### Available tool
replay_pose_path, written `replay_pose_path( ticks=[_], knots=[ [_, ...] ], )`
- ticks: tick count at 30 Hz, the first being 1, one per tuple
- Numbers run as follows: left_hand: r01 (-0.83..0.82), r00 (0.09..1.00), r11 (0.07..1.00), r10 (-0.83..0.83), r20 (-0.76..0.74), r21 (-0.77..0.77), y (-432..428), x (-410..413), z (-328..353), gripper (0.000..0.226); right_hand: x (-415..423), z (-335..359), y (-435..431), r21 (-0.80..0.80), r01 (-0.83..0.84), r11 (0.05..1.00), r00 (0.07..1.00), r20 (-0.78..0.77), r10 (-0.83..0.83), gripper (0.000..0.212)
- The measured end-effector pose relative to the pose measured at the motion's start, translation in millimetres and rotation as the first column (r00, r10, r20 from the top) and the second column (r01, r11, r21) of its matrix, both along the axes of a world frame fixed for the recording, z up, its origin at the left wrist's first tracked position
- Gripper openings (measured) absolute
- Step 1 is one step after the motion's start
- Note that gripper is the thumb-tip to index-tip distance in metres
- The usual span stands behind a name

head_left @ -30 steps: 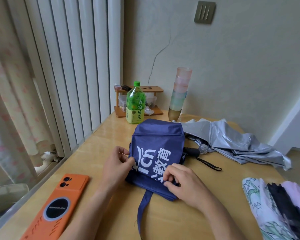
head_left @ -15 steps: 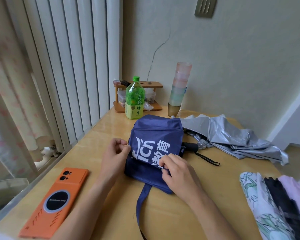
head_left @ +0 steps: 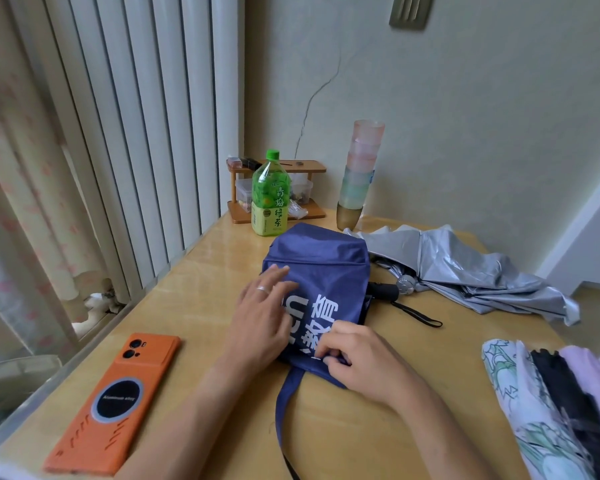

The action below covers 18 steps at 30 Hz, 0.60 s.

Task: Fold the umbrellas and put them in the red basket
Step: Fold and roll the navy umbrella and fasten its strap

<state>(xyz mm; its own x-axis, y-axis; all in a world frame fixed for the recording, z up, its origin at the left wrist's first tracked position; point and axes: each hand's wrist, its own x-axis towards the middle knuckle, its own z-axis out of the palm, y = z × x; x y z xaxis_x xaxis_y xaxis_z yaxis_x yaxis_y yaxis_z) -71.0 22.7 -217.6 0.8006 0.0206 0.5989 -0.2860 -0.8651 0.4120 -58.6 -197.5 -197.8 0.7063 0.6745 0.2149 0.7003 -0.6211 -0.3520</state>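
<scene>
1. Head view, the task's thing: a navy-blue fabric umbrella with white lettering [head_left: 321, 268] lies flattened on the pale wooden surface [head_left: 343, 445]. Its long blue strap [head_left: 283, 410] trails off its near edge toward the person.
2. Head view, the hands: the left hand [head_left: 260, 320] lies flat with straight fingers, pressing the left half of the blue umbrella. The right hand [head_left: 357, 358] has its fingers curled and pinches cloth at the blue umbrella's near edge.
3. Head view, the other umbrellas: a crumpled silver fabric umbrella [head_left: 465, 271] lies just right of the blue umbrella. A black handle with a wrist cord [head_left: 383, 291] sits between them, and I cannot tell which of the two it belongs to. A bundle of white-printed, black and lilac umbrella cloth [head_left: 548, 410] lies well to the right of the blue one. No red basket is in view.
4. Handling, as a judgement: the cloth looks light, thin and slippery, so folds would likely spring open unless pinned. It is probably best to grip seams and edges, keep a flat palm on the panel, then wrap the strap round it.
5. Head view, bystanders: a green plastic tea bottle [head_left: 269, 199] stands just beyond the blue umbrella's far edge, and an orange phone [head_left: 115, 400] lies to its left.
</scene>
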Motion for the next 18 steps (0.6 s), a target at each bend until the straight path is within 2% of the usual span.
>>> replay_pose_path(
  ticks=[3, 7, 13, 14, 16, 18],
  knots=[
    [0.09, 0.987, 0.985, -0.069, -0.146, 0.145, -6.4, 9.3, -14.8, 0.061, 0.4, 2.8, -1.8, 0.021, -0.015, 1.0, 0.999, -0.05, 0.016, 0.015],
    [0.044, 0.949, 0.963, 0.044, -0.314, 0.266, -10.3, 8.5, -27.9, 0.069, 0.8, 5.3, -2.5, 0.063, -0.005, 0.998, 0.991, -0.133, 0.013, 0.015],
    [0.041, 0.92, 0.944, 0.093, -0.381, 0.328, -11.2, 3.6, -30.0, 0.086, 0.8, 9.3, 3.0, 0.091, 0.044, 0.995, 0.973, -0.23, -0.022, 0.01],
    [0.045, 0.921, 0.946, 0.085, -0.381, 0.32, -11.7, 3.6, -29.3, 0.09, 4.2, 9.9, 5.0, 0.118, 0.087, 0.989, 0.978, -0.202, -0.062, 0.012],
    [0.052, 0.915, 0.946, 0.082, -0.394, 0.32, -12.2, 3.6, -27.9, 0.092, 18.5, 11.8, 8.2, 0.248, 0.214, 0.945, 0.977, -0.046, -0.209, 0.012],
    [0.056, 0.908, 0.943, 0.089, -0.409, 0.328, -12.9, 3.3, -27.1, 0.092, 36.8, 19.0, 7.8, 0.423, 0.35, 0.836, 0.909, 0.064, -0.412, 0.011]
  ],
)
